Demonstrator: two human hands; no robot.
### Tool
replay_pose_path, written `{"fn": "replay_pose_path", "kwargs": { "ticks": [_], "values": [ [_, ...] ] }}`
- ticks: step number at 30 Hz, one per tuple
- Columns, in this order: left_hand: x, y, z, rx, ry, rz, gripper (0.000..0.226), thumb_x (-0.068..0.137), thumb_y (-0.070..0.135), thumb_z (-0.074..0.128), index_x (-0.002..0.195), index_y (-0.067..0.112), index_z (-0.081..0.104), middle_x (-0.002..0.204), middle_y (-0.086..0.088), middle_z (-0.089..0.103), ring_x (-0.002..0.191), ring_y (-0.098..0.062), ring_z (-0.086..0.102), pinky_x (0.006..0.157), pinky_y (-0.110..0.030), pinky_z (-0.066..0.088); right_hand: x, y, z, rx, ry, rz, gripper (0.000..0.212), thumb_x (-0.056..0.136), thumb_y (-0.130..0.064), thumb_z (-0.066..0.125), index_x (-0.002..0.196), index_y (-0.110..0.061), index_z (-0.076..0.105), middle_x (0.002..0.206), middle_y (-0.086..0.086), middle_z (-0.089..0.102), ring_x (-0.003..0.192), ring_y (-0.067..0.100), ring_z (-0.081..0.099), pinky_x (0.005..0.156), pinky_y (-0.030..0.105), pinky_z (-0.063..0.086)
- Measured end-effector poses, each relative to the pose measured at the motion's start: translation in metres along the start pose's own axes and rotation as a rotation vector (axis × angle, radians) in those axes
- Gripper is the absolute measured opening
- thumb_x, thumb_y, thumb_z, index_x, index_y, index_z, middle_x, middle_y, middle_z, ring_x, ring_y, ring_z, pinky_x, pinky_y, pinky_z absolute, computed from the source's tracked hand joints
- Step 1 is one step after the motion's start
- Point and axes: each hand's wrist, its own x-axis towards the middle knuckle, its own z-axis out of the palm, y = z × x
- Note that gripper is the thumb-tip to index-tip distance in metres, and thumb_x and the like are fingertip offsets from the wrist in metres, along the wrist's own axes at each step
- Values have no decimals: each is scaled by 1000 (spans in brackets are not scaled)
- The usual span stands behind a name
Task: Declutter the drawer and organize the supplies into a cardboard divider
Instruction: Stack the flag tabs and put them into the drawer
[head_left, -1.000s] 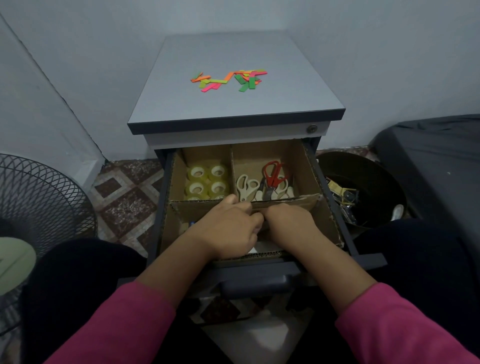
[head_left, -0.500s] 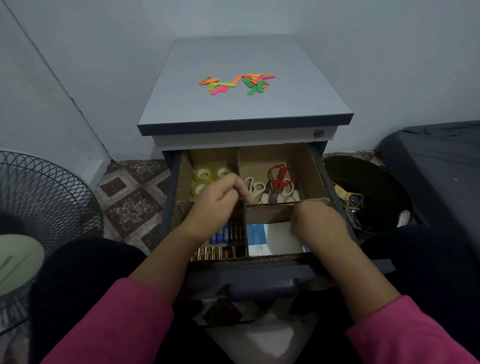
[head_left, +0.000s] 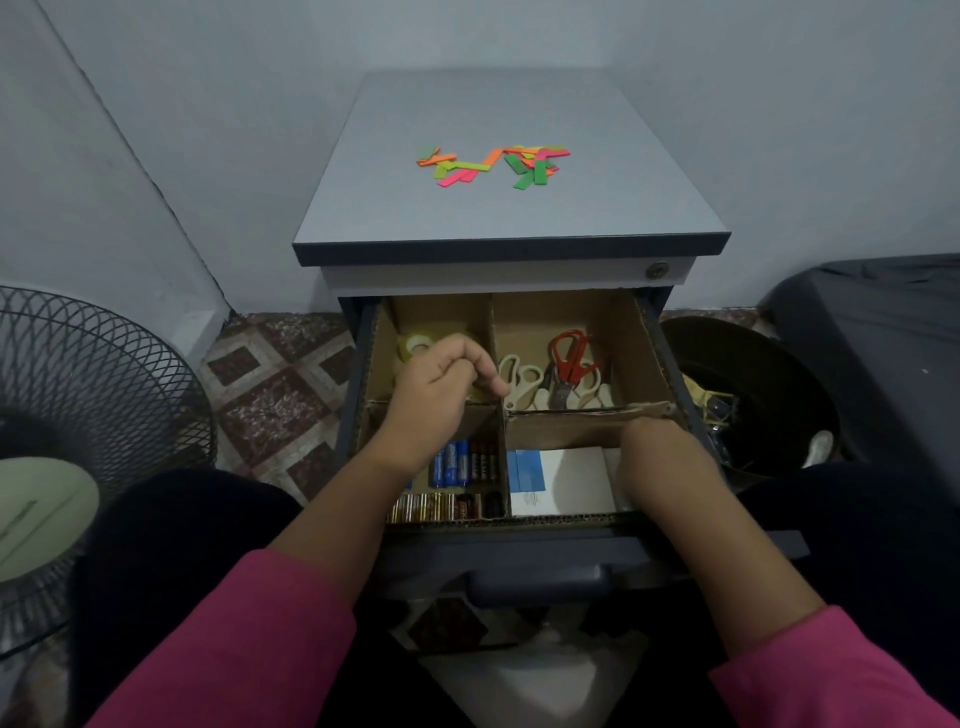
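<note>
The open drawer (head_left: 540, 577) holds a cardboard divider (head_left: 566, 423) with several compartments. Tape rolls (head_left: 418, 345) lie back left, scissors (head_left: 569, 358) back right, batteries (head_left: 462, 462) front left and blue-and-white paper pads (head_left: 558, 480) front right. My left hand (head_left: 441, 400) hovers over the back-left compartment with curled fingers, its thumb tip near the middle wall; I see nothing in it. My right hand (head_left: 660, 457) reaches down at the right side of the front-right compartment, and its fingers are hidden. Colourful paper strips (head_left: 493, 165) lie scattered on the cabinet top (head_left: 509, 223).
A floor fan (head_left: 93, 395) stands at the left. A black bin (head_left: 753, 374) with scraps sits right of the drawer, and a dark cushion (head_left: 872, 322) lies beyond it. My knees flank the drawer front. Walls close in behind the cabinet.
Both hands left the middle of the cross wall and parted. The left rose over the tape compartment; the right slid to the right and down into the front-right compartment.
</note>
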Motion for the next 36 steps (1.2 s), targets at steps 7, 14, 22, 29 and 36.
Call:
{"fn": "replay_pose_path", "kwargs": {
  "ticks": [7,14,22,29,36],
  "values": [
    [0,0,1,0,-11,-14,26,93,-6,36,83,0,60,80,-12,69,73,3,62,67,-4,40,1,-1,-13,-1,-131,32,23,90,-16,60,110,-6,62,110,11,62,105,28,60,74,31,46],
    [2,-2,3,-13,-11,-12,26,91,-7,38,81,1,60,79,-13,70,75,-2,62,67,-7,40,0,-29,-4,545,-235,-28,12,85,-1,63,82,-12,67,81,12,70,71,22,71,73,39,60],
    [2,-4,1,-25,-17,3,26,90,-8,38,80,-2,60,80,-15,69,76,-6,63,67,-7,41,3,-70,8,441,-182,-137,10,79,-4,65,88,-3,70,87,13,68,78,24,65,68,30,55],
    [2,-5,2,-25,-41,7,27,90,-7,38,79,-1,62,79,-13,70,79,-11,64,69,-9,41,0,-66,14,272,-29,-176,12,87,-9,59,94,-6,68,80,5,54,85,24,61,63,25,40],
    [2,-4,3,-29,-42,-3,28,90,-7,38,78,4,61,79,-12,70,78,-6,63,67,-8,40,-2,-45,6,234,-83,-243,12,79,-20,74,91,-20,72,98,2,66,96,19,62,74,27,50]
  ]
}}
